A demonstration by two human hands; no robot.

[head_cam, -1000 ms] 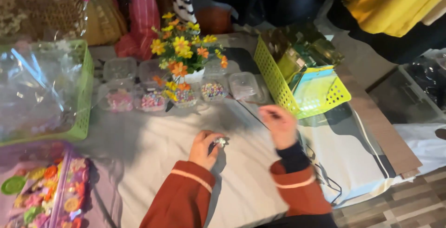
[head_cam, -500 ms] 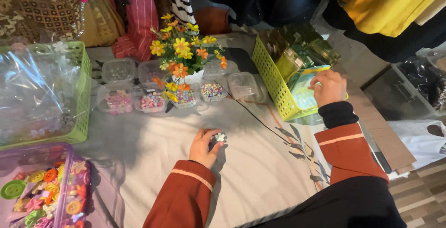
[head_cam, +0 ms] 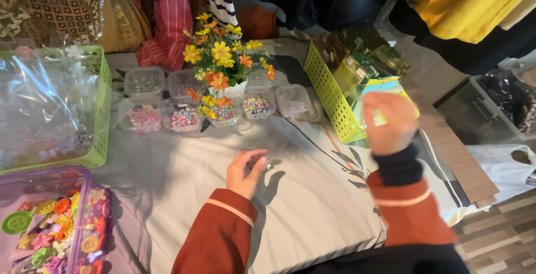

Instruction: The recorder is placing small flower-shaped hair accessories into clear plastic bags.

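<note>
At the far left a green plastic basket (head_cam: 103, 106) holds crinkled clear bags, and below it a purple-rimmed clear box (head_cam: 84, 196) is full of coloured flower-shaped buttons. Further right, a row of small clear plastic tubs of mixed beads (head_cam: 184, 118) stands on the pale cloth-covered surface (head_cam: 312, 196), behind them a white pot of orange and yellow artificial flowers (head_cam: 223, 64).

The left hand (head_cam: 244, 170) rests low on the cloth near the middle, its grip pinched around a small shiny round object (head_cam: 262, 164) held between thumb and fingertips; what the object is cannot be made out. It sits at the right edge of that hand, pointing toward the other hand.

The right hand (head_cam: 388, 122) is raised well apart, up and to the right, in front of the yellow-green mesh basket (head_cam: 329, 92) of packets. It is blurred; whether its grip is clenched or released I cannot tell. The left hand is plainly the nearer to the shiny object.
</note>
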